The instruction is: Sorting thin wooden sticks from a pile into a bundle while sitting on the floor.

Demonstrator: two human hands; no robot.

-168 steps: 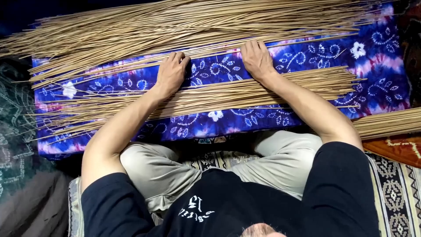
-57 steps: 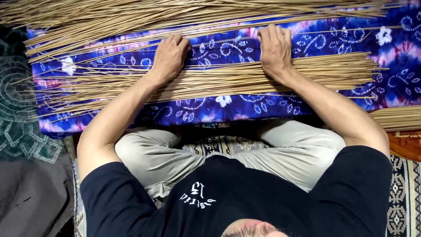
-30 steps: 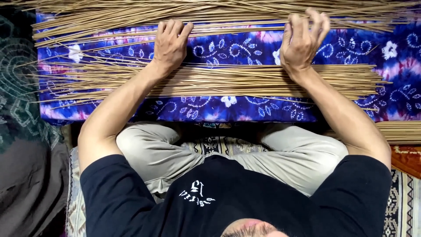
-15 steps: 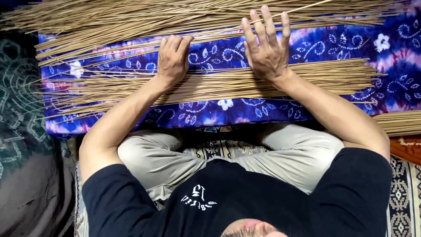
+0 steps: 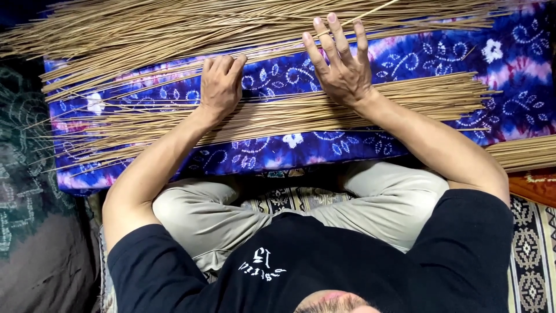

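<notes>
A long blue and purple cloth (image 5: 509, 75) with white flowers lies across in front of me. A near bundle of thin tan sticks (image 5: 417, 98) runs along it. A larger far pile of sticks (image 5: 174, 29) lies beyond. My left hand (image 5: 220, 84) rests palm down, fingers together, at the far edge of the near bundle, touching loose sticks. My right hand (image 5: 341, 64) has its fingers spread. Its heel is over the near bundle and its fingertips reach the far pile. Neither hand grips anything.
Another bundle of sticks (image 5: 521, 153) lies at the right edge, below the cloth. A patterned rug (image 5: 533, 249) lies under my crossed legs. A dark green patterned fabric (image 5: 29, 174) covers the left side.
My right hand left the near bundle, reached forward to the far pile with its fingers spreading, then shifted left. My left hand stayed nearly in place.
</notes>
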